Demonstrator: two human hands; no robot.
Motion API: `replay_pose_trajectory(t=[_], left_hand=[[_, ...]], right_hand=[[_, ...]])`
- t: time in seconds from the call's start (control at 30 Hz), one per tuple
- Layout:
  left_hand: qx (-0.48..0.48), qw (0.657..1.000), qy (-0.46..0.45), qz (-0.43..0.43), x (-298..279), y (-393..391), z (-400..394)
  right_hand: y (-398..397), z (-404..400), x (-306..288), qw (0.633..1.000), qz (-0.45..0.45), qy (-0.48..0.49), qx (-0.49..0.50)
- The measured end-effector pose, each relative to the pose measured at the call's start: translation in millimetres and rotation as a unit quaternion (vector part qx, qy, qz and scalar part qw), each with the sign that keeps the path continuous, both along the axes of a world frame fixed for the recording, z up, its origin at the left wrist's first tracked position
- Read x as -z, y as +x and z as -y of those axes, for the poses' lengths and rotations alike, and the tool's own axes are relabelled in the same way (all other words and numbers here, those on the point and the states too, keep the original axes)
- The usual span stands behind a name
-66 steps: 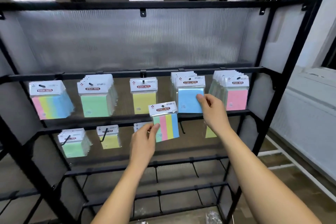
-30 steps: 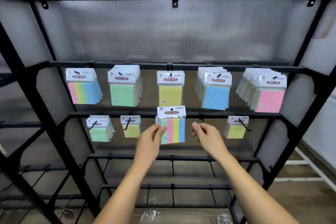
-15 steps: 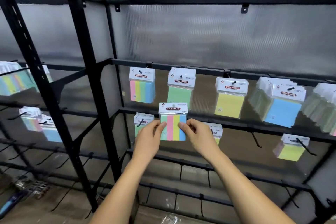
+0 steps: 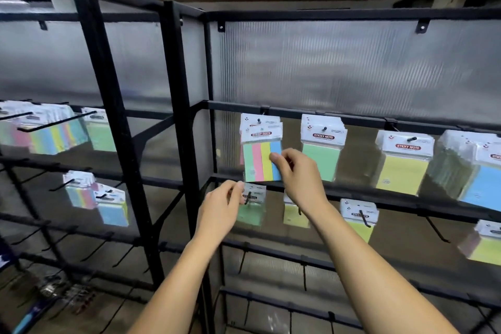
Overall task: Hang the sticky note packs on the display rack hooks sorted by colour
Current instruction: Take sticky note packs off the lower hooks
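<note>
A multicolour striped sticky note pack (image 4: 259, 161) is held up against the leftmost top-row hook (image 4: 259, 120), in front of another striped pack hanging there. My right hand (image 4: 294, 173) pinches its lower right edge. My left hand (image 4: 221, 205) is just below, its fingertips beside a small green pack (image 4: 252, 209) on the lower row; I cannot tell whether it holds anything. Along the top row hang green packs (image 4: 322, 154), yellow packs (image 4: 404, 163) and blue packs (image 4: 479, 179).
The black display rack (image 4: 187, 122) has bare hooks on its lower bars. Small yellow packs (image 4: 357, 219) hang on the second row. A neighbouring rack at left carries more striped packs (image 4: 46, 133). Loose items lie on the floor at lower left.
The striped pack has gone up and left from the second row to the leftmost top hook. My left hand has let go of it and dropped lower; the right hand carries it alone.
</note>
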State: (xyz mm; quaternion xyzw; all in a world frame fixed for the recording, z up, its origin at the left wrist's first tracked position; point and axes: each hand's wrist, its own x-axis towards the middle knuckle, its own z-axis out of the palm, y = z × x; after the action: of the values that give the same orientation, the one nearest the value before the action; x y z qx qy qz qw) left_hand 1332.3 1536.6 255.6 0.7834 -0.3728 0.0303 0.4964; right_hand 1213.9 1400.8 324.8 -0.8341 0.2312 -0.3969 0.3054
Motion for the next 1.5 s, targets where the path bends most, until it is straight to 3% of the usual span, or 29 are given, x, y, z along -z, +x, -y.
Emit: replay_pose_trajectory(t=[0.8, 1.13, 1.5], left_hand=[[0.025, 0.999, 0.03, -0.013, 15.2, 33.5, 7.9], [0.015, 0.996, 0.082, -0.018, 36.9, 33.4, 4.6], [-0.018, 0.983, 0.179, 0.024, 80.1, 25.6, 12.0]], right_hand=[[40.6, 8.8, -0.7, 0.995, -0.001, 0.095, 0.027], [27.3, 7.3, 46.6, 0.995, -0.027, 0.084, 0.051], [-8.1, 10.6, 148.5, 0.971, -0.166, 0.13, 0.11]])
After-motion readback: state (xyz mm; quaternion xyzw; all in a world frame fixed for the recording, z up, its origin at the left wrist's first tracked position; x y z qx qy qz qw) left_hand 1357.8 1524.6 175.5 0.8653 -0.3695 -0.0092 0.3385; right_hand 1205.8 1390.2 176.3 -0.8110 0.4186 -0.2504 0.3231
